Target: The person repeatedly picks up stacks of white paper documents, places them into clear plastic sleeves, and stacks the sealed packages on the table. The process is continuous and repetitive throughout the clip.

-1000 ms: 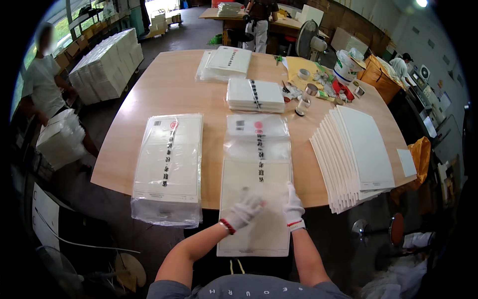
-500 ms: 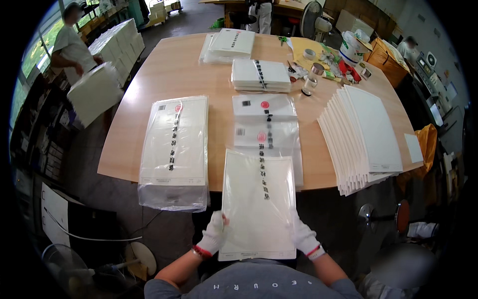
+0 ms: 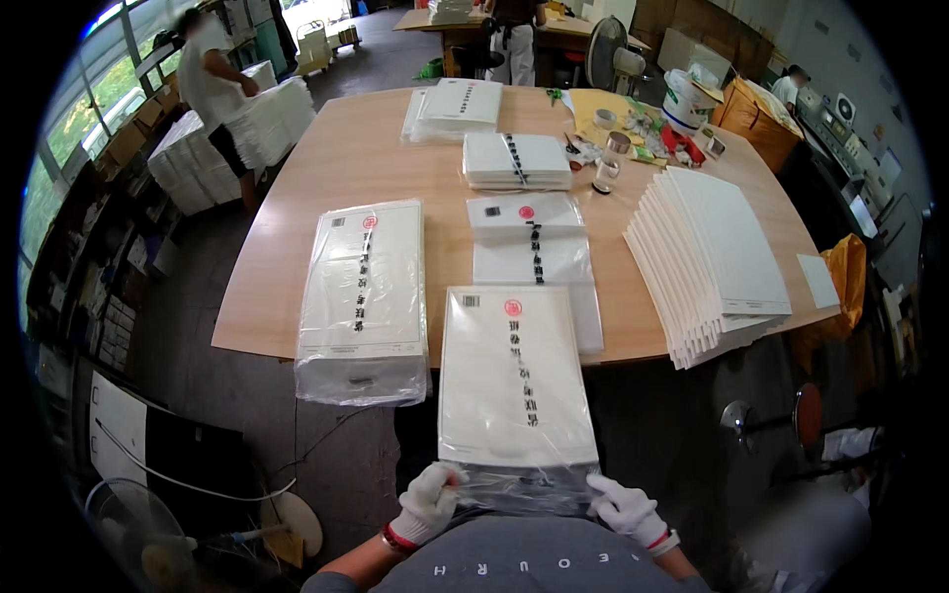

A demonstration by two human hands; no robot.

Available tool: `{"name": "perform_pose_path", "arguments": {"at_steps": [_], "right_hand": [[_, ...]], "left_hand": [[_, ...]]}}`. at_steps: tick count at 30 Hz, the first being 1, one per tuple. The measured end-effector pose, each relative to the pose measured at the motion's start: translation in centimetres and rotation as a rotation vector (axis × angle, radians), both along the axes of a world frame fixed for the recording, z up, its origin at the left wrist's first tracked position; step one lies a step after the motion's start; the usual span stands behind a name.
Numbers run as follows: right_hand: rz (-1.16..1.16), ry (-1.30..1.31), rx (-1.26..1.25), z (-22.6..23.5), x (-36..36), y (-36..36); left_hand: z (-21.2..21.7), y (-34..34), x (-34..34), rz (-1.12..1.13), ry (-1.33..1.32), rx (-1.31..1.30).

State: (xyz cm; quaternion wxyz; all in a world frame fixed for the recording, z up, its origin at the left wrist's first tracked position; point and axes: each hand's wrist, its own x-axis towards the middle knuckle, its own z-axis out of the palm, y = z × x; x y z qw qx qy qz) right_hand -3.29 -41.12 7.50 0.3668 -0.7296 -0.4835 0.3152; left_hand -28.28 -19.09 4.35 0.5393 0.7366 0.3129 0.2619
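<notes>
In front of my body is a clear plastic bag with a stack of white paper sheets inside it. Black lettering and a red round mark show on the bag's upper face. My left hand, in a white knit glove, pinches the near left corner of the bag's loose end. At the near right corner my gloved right hand grips the same plastic, which is stretched between both hands. The bag's far end overlaps the table edge, beside flat printed plastic bags.
A filled bag stack lies left, its end overhanging the table. A fanned paper stack stands right. Farther back are wrapped packs, a glass jar and a bucket. One person stands by paper piles at left.
The paper has slid away from me, deeper into the bag. My hands have shifted from the sheets' sides to the bag's near end. The person at left has moved back with a paper stack.
</notes>
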Motion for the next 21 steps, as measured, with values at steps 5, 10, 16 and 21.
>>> {"name": "perform_pose_path", "arguments": {"at_steps": [5, 10, 16, 21], "right_hand": [[-0.798, 0.96, -0.034, -3.7, 1.7, 3.2], [-0.296, 1.05, 0.075, -4.2, -1.1, 10.3], [0.038, 1.265, 0.212, -4.3, -2.8, 26.8], [0.078, 1.153, -0.142, -9.4, -9.7, 33.2]], "left_hand": [[4.0, 0.4, 4.9, -0.193, -0.112, 0.222], [6.5, 2.4, 3.1, -0.151, -0.271, -0.069], [0.9, 12.9, 0.3, 0.848, -0.505, 0.696], [-10.1, 26.5, -8.3, 0.909, -0.691, -0.202]]}}
